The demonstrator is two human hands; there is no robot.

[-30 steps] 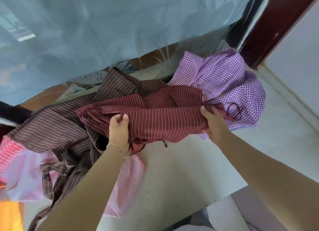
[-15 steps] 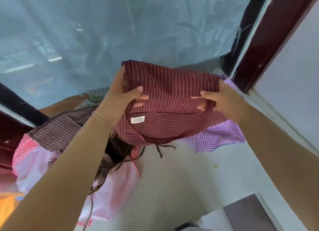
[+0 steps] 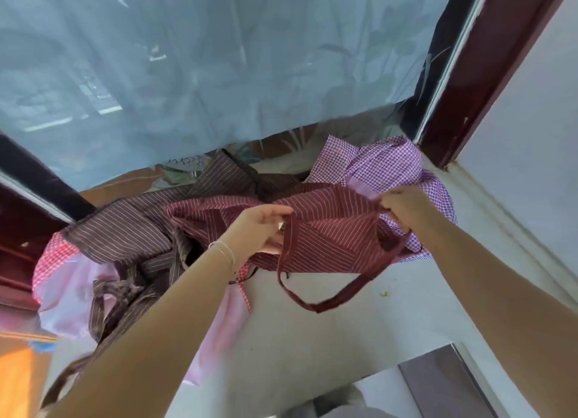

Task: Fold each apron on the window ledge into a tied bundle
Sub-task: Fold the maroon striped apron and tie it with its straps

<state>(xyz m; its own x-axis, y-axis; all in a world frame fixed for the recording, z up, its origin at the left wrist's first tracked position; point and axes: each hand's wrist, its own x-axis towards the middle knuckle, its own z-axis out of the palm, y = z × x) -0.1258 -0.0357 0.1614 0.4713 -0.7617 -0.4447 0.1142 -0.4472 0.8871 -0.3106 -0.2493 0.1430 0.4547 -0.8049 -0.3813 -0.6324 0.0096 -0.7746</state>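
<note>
A dark red apron (image 3: 328, 230) with thin white stripes lies stretched between my hands, low over the window ledge (image 3: 312, 324). My left hand (image 3: 259, 230) grips its middle where a strap starts. My right hand (image 3: 403, 206) pinches its right end. A red strap loop (image 3: 325, 305) hangs down below the cloth. A brown striped apron (image 3: 131, 230) lies crumpled to the left. Behind my right hand sits a purple checked apron (image 3: 384, 167). A pink and red checked apron (image 3: 62, 280) droops over the ledge's left edge.
A blue curtain (image 3: 219, 58) hangs over the window behind the ledge. A dark red window frame (image 3: 469, 73) rises at the right, beside a white wall (image 3: 531, 136). A grey box-like corner (image 3: 444, 383) shows at the bottom right.
The red apron was lifted up in front of the curtain half a second ago; now it is down at the ledge again, stretched sideways, with a strap loop hanging free.
</note>
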